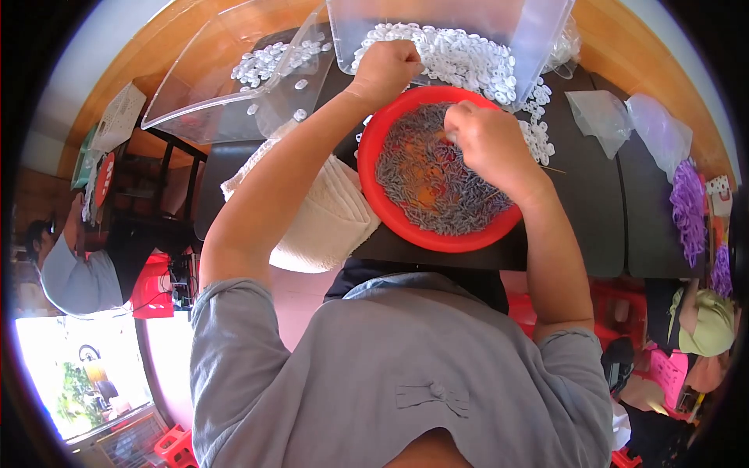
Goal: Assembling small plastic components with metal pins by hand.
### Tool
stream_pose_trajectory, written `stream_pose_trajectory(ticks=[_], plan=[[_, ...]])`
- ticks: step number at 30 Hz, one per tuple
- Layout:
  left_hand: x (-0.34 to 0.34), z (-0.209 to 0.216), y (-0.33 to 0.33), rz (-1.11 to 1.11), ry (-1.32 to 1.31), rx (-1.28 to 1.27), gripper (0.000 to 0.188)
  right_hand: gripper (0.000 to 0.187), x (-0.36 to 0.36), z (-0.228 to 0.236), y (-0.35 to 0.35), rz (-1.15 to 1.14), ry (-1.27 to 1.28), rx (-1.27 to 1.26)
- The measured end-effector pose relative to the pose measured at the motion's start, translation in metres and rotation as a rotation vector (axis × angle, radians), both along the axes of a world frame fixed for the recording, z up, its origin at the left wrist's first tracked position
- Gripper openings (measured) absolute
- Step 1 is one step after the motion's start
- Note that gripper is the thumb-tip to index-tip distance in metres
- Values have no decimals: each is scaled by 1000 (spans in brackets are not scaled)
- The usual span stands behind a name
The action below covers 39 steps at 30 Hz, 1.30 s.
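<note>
A red basin [374, 183] stands in front of me on the dark table, its bottom covered with many small, slender grey pieces [460, 207]. Over its far right part hovers my right hand [488, 144], fingers pinched together; what they hold is hidden. My left hand [386, 72] is closed too, at the front of a clear plastic bin [449, 15] heaped with small white oval pieces [460, 58]. Whatever is between its fingertips is too small to make out. Some white pieces lie loose on the table beside the basin's right rim.
A second clear bin [195, 101] leans at the far left with more white pieces. A folded cream towel [324, 222] lies left of the basin. Plastic bags [597, 117] and purple strands [688, 210] are at the right. Another person [82, 277] sits at the left.
</note>
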<state>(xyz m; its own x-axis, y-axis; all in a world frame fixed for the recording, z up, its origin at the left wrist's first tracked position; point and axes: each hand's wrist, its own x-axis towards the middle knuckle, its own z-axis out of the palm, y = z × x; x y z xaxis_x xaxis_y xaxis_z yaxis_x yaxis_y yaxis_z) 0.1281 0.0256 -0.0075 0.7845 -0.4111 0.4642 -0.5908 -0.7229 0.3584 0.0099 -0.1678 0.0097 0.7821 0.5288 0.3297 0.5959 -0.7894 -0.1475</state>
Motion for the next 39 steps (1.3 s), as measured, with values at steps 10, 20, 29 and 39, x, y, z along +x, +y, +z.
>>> stream_pose_trajectory(ticks=[10, 20, 29, 39], plan=[[-98, 37, -1, -159, 920, -1070, 15, 10, -2, 23, -2, 133, 421, 859], [-116, 20, -9, -291, 482, -902, 27, 18, -6, 29, 0, 24, 666, 829], [-117, 20, -12, -199, 528, -876, 18, 20, 1, 25, -2, 24, 719, 974], [-134, 41, -21, -76, 759, -1328, 7, 16, -8, 12, 21, -65, 494, 1001]])
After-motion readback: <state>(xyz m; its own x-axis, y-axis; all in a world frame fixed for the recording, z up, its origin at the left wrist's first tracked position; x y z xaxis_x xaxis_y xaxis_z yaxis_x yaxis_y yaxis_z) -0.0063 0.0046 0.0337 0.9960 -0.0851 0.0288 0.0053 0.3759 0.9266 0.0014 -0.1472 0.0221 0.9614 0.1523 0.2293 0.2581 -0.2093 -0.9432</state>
